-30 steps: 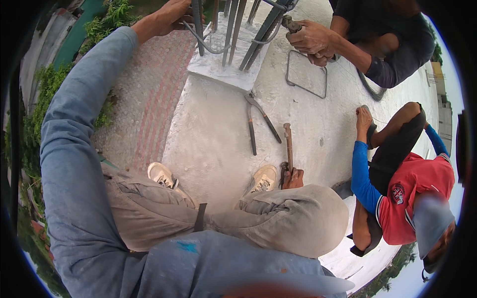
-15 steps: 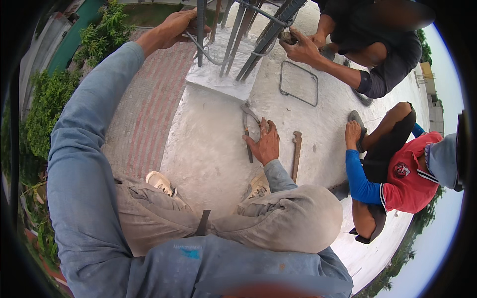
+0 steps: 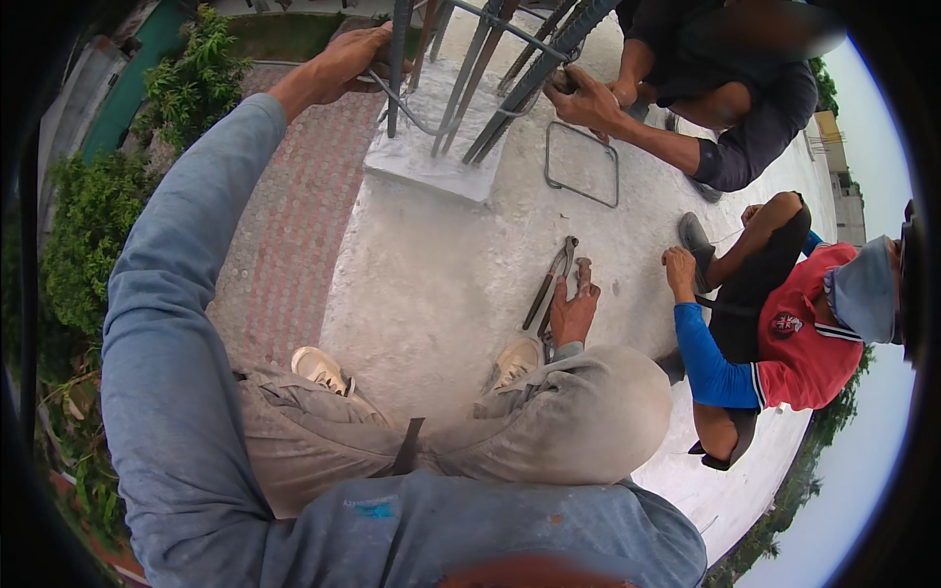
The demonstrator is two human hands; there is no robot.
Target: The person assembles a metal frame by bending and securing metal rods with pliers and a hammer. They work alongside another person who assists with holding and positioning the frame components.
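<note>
On pale concrete (image 3: 421, 284), the right hand (image 3: 574, 318) partly covers a rusty-brown bar-shaped tool (image 3: 583, 268) beside dark-handled metal pliers (image 3: 567, 256); the left hand (image 3: 341, 71) is at a dark ribbed steel bar (image 3: 394, 110); I cannot tell either grip's closure.

Markings, none legible as wording: white emblem (image 3: 786, 323) on red shirt (image 3: 818, 377), near striped collar edge; pale-blue print (image 3: 375, 511) on grey-blue shirt (image 3: 461, 524).
</note>
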